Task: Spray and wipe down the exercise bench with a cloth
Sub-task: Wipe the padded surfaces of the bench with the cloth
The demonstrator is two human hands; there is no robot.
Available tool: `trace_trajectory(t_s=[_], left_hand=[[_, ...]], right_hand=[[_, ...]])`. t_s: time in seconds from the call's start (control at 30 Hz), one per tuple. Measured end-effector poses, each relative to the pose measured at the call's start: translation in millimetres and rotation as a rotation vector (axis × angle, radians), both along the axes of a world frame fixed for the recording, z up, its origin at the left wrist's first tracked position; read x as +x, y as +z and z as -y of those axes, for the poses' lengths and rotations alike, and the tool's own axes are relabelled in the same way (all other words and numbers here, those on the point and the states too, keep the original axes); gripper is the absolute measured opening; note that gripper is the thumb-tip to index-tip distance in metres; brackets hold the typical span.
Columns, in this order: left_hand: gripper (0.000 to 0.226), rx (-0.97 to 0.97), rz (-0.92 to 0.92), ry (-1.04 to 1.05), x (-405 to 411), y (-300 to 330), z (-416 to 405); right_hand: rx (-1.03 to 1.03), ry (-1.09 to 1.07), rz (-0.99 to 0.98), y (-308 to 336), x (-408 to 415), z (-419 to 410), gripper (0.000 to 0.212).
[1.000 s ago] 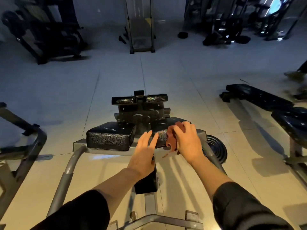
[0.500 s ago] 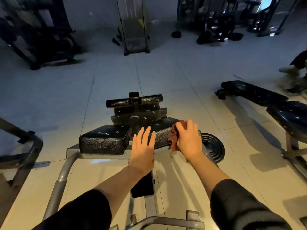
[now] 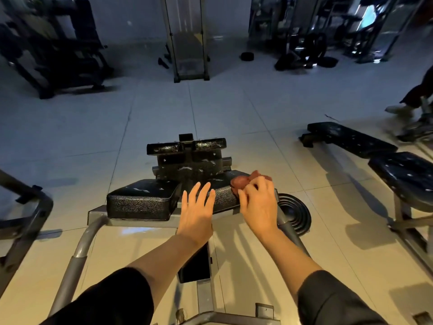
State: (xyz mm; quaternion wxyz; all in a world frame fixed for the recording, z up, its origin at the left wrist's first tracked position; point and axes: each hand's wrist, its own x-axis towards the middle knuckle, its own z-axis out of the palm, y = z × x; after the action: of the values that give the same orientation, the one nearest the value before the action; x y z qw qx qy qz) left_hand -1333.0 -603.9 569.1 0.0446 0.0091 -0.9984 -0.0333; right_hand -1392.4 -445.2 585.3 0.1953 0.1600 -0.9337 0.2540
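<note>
Tiles of pale, glossy floor [image 3: 70,127] spread left of the left hand [image 3: 195,213], under dark gym machines. That hand hovers flat, fingers straight, over the black textured padded exercise bench [image 3: 143,202]. Just right, the right hand [image 3: 259,205] grips a crumpled red cloth [image 3: 241,181] on the pad's top. Further right lies a long black flat bench [image 3: 349,139].

Both bare forearms emerge from dark, seemingly black sleeves [image 3: 112,299] pushed up.
</note>
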Motion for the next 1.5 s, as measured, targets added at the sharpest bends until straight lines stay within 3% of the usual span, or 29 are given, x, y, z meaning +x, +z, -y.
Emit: trace_trajectory(t_s=[0.13,0.23,0.33,0.47,0.57,0.73,0.8,0.97,1.07,1.13,1.27,1.37,1.43,1.5], left_hand=[[0.09,0.032,-0.025,0.001,1.3,0.7,-4.3],[0.086,0.028,0.03,0.007,-0.1,3.2,-3.2],[0.086,0.04,0.052,0.018,-1.0,5.7,-1.9],[0.082,0.052,0.028,0.019,-0.6,4.3,-1.1],[0.083,0.046,0.031,0.018,0.2,4.6,0.8],[0.083,0.053,0.048,-0.006,-0.6,5.9,9.2],[0.082,0.055,0.055,-0.004,-0.6,5.3,11.0],[0.074,0.193,-0.085,0.013,12.8,-0.9,21.2],[0.08,0.247,-0.13,0.094,30.5,-13.5,31.0],[0.084,0.237,-0.115,0.099,38.2,-14.4,32.4],[0.084,0.148,-0.135,0.133,43.1,-12.5,36.5],[0.083,0.081,-0.119,0.158,45.7,-9.5,40.6],[0.08,0.046,-0.102,0.161,47.1,-10.0,43.5],[0.079,0.021,-0.074,0.177,50.1,-8.9,47.3]], right_hand=[[-0.241,-0.163,0.22,8.5,-20.5,-14.7,0.035],[-0.157,-0.172,0.22,-1.5,-12.1,-1.2,0.025],[-0.119,-0.223,0.145,-6.7,0.4,18.0,0.027],[0.036,0.029,0.118,-12.8,17.4,40.8,0.027],[0.028,0.181,0.136,-8.5,15.9,34.0,0.026],[-0.137,-0.219,0.124,-15.0,-12.9,-5.3,0.022],[-0.124,-0.222,0.156,-18.2,-7.5,9.3,0.023],[0.062,0.132,-0.092,-19.0,38.6,67.0,0.018],[0.076,0.294,-0.058,-22.3,26.3,51.2,0.018],[0.107,0.21,-0.025,-21.7,9.1,25.9,0.02],[-0.09,-0.195,0.114,-15.8,0.7,10.5,0.02],[0.018,0.112,0.076,-21.4,31.7,58.3,0.013],[0.081,0.427,0.018,-33.3,45.6,87.2,0.02],[0.131,0.594,0.051,-40.6,44.3,94.8,0.026]])
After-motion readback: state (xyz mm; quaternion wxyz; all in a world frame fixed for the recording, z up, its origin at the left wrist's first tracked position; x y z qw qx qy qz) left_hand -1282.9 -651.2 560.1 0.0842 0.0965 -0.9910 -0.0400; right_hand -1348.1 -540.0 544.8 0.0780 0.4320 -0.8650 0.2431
